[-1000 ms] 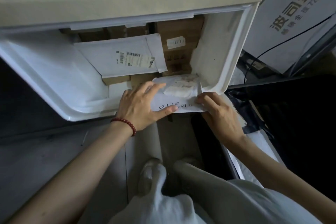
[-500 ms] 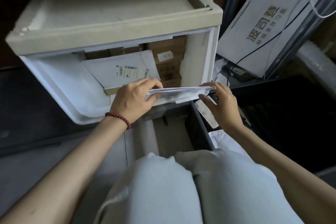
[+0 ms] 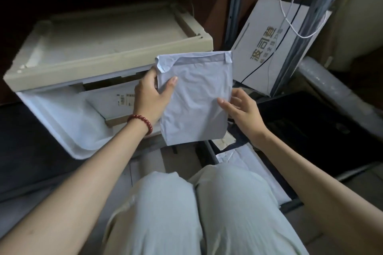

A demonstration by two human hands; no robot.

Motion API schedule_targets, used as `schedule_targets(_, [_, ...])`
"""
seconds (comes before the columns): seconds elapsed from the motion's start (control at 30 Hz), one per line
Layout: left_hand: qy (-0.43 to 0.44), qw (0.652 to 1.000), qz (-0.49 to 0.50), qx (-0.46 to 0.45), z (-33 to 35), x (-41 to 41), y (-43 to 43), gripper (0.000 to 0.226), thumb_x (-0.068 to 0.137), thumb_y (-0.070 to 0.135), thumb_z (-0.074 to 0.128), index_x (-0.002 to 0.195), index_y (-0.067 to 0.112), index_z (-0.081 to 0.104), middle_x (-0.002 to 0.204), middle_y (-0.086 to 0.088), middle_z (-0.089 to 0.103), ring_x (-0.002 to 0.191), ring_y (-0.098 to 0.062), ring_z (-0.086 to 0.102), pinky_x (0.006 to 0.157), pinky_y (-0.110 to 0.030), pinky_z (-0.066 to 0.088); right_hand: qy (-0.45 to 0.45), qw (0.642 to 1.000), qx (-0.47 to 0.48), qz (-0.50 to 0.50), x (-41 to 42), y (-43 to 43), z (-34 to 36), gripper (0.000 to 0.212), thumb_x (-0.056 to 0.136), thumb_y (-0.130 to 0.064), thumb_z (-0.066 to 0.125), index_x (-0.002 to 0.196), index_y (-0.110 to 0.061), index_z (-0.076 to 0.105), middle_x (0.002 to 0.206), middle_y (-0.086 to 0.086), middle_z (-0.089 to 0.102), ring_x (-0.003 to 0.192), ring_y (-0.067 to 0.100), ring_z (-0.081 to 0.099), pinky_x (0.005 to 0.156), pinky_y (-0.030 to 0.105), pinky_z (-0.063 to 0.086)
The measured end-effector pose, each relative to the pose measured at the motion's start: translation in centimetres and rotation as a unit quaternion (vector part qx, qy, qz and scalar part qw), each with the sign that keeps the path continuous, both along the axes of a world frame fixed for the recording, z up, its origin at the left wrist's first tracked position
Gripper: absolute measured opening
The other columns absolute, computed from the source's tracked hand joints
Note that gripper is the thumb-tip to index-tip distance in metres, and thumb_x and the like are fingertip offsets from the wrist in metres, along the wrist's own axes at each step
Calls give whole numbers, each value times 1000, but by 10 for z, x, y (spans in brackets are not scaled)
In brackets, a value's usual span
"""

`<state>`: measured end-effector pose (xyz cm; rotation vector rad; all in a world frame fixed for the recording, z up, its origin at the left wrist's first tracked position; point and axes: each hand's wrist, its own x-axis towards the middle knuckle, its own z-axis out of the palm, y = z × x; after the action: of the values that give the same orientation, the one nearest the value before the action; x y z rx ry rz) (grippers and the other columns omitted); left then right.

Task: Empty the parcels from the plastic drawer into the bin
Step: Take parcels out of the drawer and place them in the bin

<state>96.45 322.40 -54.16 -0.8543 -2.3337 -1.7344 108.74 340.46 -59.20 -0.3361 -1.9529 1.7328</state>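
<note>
White parcel point(image 3: 196, 97) held upright near open plastic drawer point(image 3: 62, 130): L hand point(image 3: 149, 97) grips L edge, R hand point(image 3: 242, 112) pinches R edge, 2 hands total.

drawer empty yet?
No: a white labelled parcel lies in the plastic drawer, behind the left hand that holds the grey mailer.

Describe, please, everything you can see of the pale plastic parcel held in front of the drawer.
The parcel is a flat, pale grey-white plastic mailer, wrinkled, with a folded sealing flap along its top edge and a crumpled top left corner. It is upright in front of the open drawer. The left hand grips its upper left edge; the right hand pinches its right edge.
</note>
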Motion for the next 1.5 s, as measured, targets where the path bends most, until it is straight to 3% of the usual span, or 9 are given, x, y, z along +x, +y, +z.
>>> schedule_targets(0.3, [23,987,-54,-148,-11,6,26,80,85,30,69,146,23,18,146,-5,37,125,-25,48,99,-44,45,-31,990,-71,-115,26,27,-9,28,82,-19,76,102,-26,57,87,-11,71,75,4,70,59,18,55])
schedule_targets(0.53, [183,877,-224,-384,-27,5,32,90,64,59,76,140,37,34,151,7,30,137,-19,30,108,-45,33,-123,955,-167,-213,47,48,-17,47,80,-15,78,118,-20,50,98,7,64,75,21,67,64,35,60])
schedule_targets(0.63, [210,837,-270,-427,-26,10,45,100,52,70,76,138,42,33,147,10,37,133,-15,35,105,-43,36,-121,943,-234,-203,55,57,-16,32,83,-10,74,112,-11,60,93,10,65,61,15,65,52,26,57])
schedule_targets(0.87, [261,887,-266,-271,-20,17,86,21,85,32,62,104,23,61,100,5,67,87,-11,63,71,-43,59,-79,898,-412,-134,82,90,-12,35,94,-1,31,102,-6,65,90,8,72,82,20,69,58,29,59])
schedule_targets(0.97, [244,901,-233,-273,-19,14,109,21,88,30,63,106,19,61,92,0,68,76,-15,63,68,-34,57,-90,944,-288,-137,93,102,-18,29,95,4,41,105,-13,62,99,1,68,94,16,62,57,25,57])
schedule_targets(1.13, [160,905,-244,-310,-25,13,148,33,86,38,66,116,24,61,99,4,67,87,-13,62,79,-30,52,-148,965,-2,-215,111,125,-39,18,84,-28,73,85,-11,67,75,-10,62,71,5,60,58,20,48])
schedule_targets(1.27, [130,906,-243,-322,-29,17,178,28,79,45,70,102,32,60,84,14,65,87,-12,65,76,-29,51,-151,962,-7,-230,120,148,-45,16,86,-32,70,89,-16,69,95,-7,69,87,12,67,74,30,55])
schedule_targets(1.4, [65,915,-254,-306,-49,32,209,47,79,44,72,117,26,50,86,11,69,81,-7,63,75,-23,43,-195,953,1,-232,121,177,-58,6,93,-27,62,94,-23,58,96,-8,68,85,10,67,65,25,54])
schedule_targets(1.5, [169,875,-233,-390,-74,38,216,45,84,51,61,121,29,47,105,9,68,92,-14,63,86,-32,48,-266,928,47,-256,131,201,-72,13,95,-22,58,86,-28,51,92,-8,63,81,8,62,61,24,46])
